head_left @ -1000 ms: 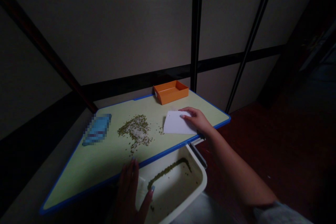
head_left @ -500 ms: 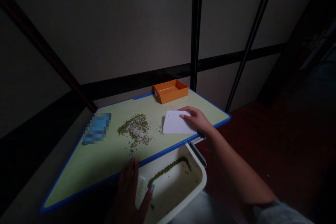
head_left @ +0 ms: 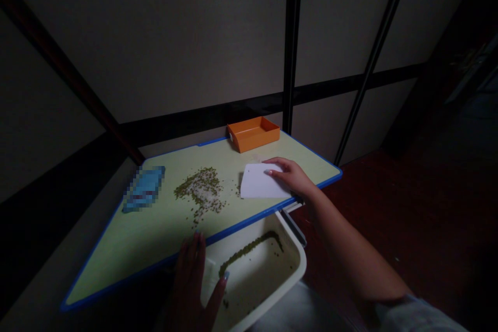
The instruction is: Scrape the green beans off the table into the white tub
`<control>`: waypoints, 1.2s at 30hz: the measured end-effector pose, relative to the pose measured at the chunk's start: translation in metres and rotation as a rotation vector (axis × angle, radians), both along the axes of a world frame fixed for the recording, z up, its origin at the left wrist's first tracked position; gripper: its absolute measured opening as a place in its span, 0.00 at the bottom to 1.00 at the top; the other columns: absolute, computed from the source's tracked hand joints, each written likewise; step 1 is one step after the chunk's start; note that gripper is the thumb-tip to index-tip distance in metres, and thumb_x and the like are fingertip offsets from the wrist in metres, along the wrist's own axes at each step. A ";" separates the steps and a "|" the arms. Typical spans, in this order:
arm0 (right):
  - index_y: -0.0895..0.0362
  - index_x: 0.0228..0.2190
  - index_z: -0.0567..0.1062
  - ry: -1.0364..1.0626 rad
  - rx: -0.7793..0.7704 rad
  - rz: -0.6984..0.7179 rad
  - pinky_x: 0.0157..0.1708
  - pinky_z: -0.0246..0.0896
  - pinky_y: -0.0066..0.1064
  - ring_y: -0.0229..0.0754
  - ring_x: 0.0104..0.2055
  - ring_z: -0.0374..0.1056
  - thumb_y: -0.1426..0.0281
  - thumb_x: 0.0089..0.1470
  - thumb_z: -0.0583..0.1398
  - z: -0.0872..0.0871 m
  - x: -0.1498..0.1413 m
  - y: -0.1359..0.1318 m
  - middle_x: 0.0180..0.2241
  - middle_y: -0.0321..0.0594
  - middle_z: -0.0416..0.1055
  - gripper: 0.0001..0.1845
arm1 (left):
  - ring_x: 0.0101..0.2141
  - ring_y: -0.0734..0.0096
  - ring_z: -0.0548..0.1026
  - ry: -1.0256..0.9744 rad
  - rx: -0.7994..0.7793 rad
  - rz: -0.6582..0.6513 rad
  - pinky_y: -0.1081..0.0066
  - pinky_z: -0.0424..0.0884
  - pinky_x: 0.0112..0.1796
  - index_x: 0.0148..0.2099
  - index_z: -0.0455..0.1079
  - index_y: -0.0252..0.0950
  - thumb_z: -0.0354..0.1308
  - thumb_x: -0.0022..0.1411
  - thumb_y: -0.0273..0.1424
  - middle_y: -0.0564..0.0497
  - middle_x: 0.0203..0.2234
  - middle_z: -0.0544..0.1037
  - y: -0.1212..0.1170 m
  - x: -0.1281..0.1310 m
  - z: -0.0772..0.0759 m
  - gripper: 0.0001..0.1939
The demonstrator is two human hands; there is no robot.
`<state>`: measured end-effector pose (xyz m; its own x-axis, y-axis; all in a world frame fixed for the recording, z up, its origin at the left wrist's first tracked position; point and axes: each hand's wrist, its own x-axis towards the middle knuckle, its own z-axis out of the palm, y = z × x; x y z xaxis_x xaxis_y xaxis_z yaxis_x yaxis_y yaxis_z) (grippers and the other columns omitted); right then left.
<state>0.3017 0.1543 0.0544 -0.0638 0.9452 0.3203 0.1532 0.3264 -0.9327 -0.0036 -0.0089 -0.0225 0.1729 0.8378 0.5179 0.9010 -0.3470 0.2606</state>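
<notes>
My right hand [head_left: 290,174] is closed on a flat white scraper [head_left: 259,181], thumb on top, near the table's front right edge. To the scraper's left lies a loose pile of small green beans mixed with white grains [head_left: 204,189], with a few stray beans close to its edge. My left hand [head_left: 194,280] straddles the left wall of a white plastic bin [head_left: 299,264] below the table's front edge. Its thumb reaches inside and its stretched fingers stay outside, touching or close to the table rim. A band of green beans [head_left: 249,249] lies in the bin.
The pale green table [head_left: 128,249] has a raised blue edge. An orange open tray [head_left: 257,140] stands at its back. On the left side lies a blue packet [head_left: 146,189], blurred out. Panelled cabinet doors [head_left: 202,36] rise right behind the table.
Almost nothing differs. The scraper has shifted very slightly left, with my right hand still on it; my left hand and the bin keep their places.
</notes>
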 end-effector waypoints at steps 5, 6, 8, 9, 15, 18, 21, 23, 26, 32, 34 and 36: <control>0.58 0.39 0.78 0.005 -0.018 0.034 0.36 0.63 0.30 0.41 0.38 0.69 0.64 0.45 0.64 0.000 0.001 0.000 0.40 0.42 0.76 0.17 | 0.67 0.58 0.45 0.010 0.029 -0.014 0.52 0.58 0.59 0.70 0.34 0.49 0.49 0.65 0.32 0.48 0.69 0.49 0.000 0.000 0.001 0.38; 0.58 0.39 0.78 0.005 -0.017 0.039 0.36 0.63 0.30 0.41 0.38 0.69 0.64 0.45 0.64 0.001 0.001 0.000 0.40 0.42 0.76 0.17 | 0.67 0.58 0.45 0.010 0.033 -0.012 0.52 0.58 0.59 0.70 0.34 0.49 0.50 0.65 0.32 0.48 0.69 0.49 0.001 0.000 0.001 0.38; 0.58 0.38 0.78 0.009 -0.013 0.040 0.36 0.63 0.30 0.41 0.37 0.69 0.65 0.45 0.64 0.001 0.002 -0.001 0.39 0.41 0.76 0.17 | 0.67 0.58 0.45 0.008 0.027 -0.005 0.51 0.58 0.59 0.70 0.35 0.49 0.50 0.65 0.33 0.49 0.69 0.49 0.001 0.000 0.000 0.38; 0.57 0.39 0.78 0.010 -0.012 0.038 0.35 0.63 0.30 0.41 0.37 0.69 0.65 0.46 0.64 0.001 0.002 -0.001 0.39 0.41 0.76 0.17 | 0.67 0.58 0.45 0.007 0.023 -0.002 0.51 0.58 0.59 0.70 0.35 0.49 0.50 0.65 0.33 0.49 0.69 0.49 0.001 0.000 0.000 0.38; 0.57 0.40 0.78 -0.017 0.005 0.056 0.34 0.63 0.30 0.40 0.36 0.69 0.65 0.47 0.64 0.000 0.000 -0.001 0.40 0.42 0.76 0.17 | 0.67 0.58 0.46 0.017 0.014 0.003 0.52 0.60 0.59 0.70 0.34 0.48 0.50 0.65 0.33 0.46 0.69 0.49 0.000 0.002 0.003 0.38; 0.57 0.41 0.77 -0.046 0.014 0.069 0.35 0.63 0.30 0.40 0.37 0.69 0.65 0.47 0.64 -0.001 -0.001 0.000 0.41 0.42 0.76 0.17 | 0.67 0.57 0.46 0.016 0.004 0.008 0.52 0.60 0.59 0.70 0.34 0.48 0.49 0.65 0.33 0.46 0.69 0.49 0.000 0.001 0.003 0.38; 0.57 0.41 0.78 -0.070 0.021 0.082 0.38 0.64 0.31 0.41 0.39 0.70 0.65 0.48 0.64 0.000 -0.003 0.000 0.41 0.42 0.76 0.17 | 0.67 0.57 0.46 0.019 0.008 0.006 0.51 0.61 0.58 0.70 0.35 0.48 0.50 0.65 0.34 0.46 0.69 0.49 0.001 0.001 0.002 0.38; 0.57 0.40 0.78 -0.094 0.034 0.088 0.40 0.63 0.33 0.42 0.40 0.70 0.66 0.47 0.64 0.002 -0.005 -0.001 0.42 0.43 0.76 0.16 | 0.67 0.56 0.46 0.021 0.020 0.005 0.50 0.61 0.58 0.70 0.35 0.47 0.50 0.65 0.34 0.46 0.69 0.49 0.001 0.001 0.001 0.38; 0.57 0.40 0.79 -0.135 0.054 0.090 0.43 0.63 0.34 0.43 0.42 0.70 0.66 0.48 0.65 0.004 -0.009 -0.003 0.42 0.43 0.76 0.16 | 0.67 0.55 0.46 0.018 0.046 -0.001 0.49 0.61 0.58 0.71 0.35 0.47 0.49 0.65 0.34 0.45 0.69 0.50 0.002 0.002 -0.002 0.37; 0.54 0.41 0.79 -0.197 0.084 0.083 0.45 0.63 0.35 0.44 0.43 0.71 0.67 0.49 0.64 -0.001 -0.024 -0.004 0.42 0.41 0.77 0.14 | 0.67 0.55 0.46 -0.009 0.046 0.003 0.50 0.61 0.58 0.71 0.35 0.47 0.50 0.65 0.34 0.45 0.68 0.51 0.002 0.002 -0.001 0.38; 0.54 0.41 0.79 -0.199 0.080 0.099 0.44 0.63 0.35 0.44 0.43 0.71 0.67 0.49 0.64 -0.002 -0.028 -0.005 0.42 0.41 0.78 0.15 | 0.67 0.56 0.47 -0.015 0.046 -0.012 0.50 0.60 0.59 0.70 0.34 0.48 0.50 0.65 0.33 0.46 0.68 0.51 0.002 0.003 0.000 0.38; 0.54 0.41 0.79 -0.185 0.075 0.122 0.43 0.64 0.35 0.43 0.43 0.71 0.67 0.49 0.64 -0.002 -0.030 -0.006 0.42 0.41 0.78 0.15 | 0.67 0.56 0.48 -0.024 0.043 -0.017 0.50 0.60 0.59 0.70 0.35 0.49 0.50 0.65 0.33 0.47 0.68 0.51 0.002 0.004 0.000 0.38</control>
<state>0.2721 0.1483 0.0527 -0.2408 0.9009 0.3612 0.2747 0.4202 -0.8649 0.0002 -0.0072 -0.0222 0.1737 0.8117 0.5576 0.8886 -0.3733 0.2666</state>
